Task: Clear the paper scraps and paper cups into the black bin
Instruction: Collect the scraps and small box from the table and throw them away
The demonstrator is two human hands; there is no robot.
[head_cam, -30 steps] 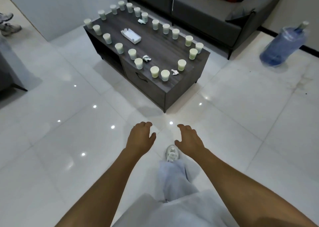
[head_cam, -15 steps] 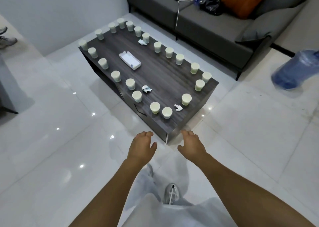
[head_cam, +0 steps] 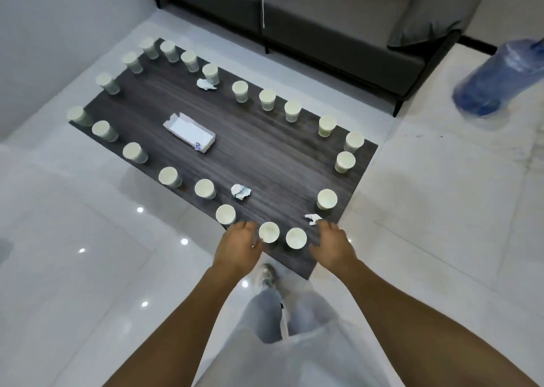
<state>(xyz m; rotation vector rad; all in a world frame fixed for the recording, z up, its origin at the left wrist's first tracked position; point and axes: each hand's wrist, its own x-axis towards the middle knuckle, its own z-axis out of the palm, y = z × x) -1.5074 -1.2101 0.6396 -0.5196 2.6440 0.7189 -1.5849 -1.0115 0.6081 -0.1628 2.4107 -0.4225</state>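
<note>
Both hands reach over the near corner of the dark wood coffee table (head_cam: 265, 151), fingers loosely spread and holding nothing. The left hand (head_cam: 240, 246) has its thumb beside a paper cup (head_cam: 269, 232) at its 3 o'clock; whether it touches, I cannot tell. The right hand (head_cam: 332, 243) hovers just beside a crumpled paper scrap (head_cam: 312, 218) at its 11 o'clock. Paper cups ring the tabletop, contents unclear; an open white paper box (head_cam: 190, 131) lies mid-table.

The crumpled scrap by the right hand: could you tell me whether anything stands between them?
Nothing visible does. The crumpled scrap lies on the table just beyond the right hand, whose fingers almost reach it. The nearest cups stand to the side. No black bin is in view.
</note>
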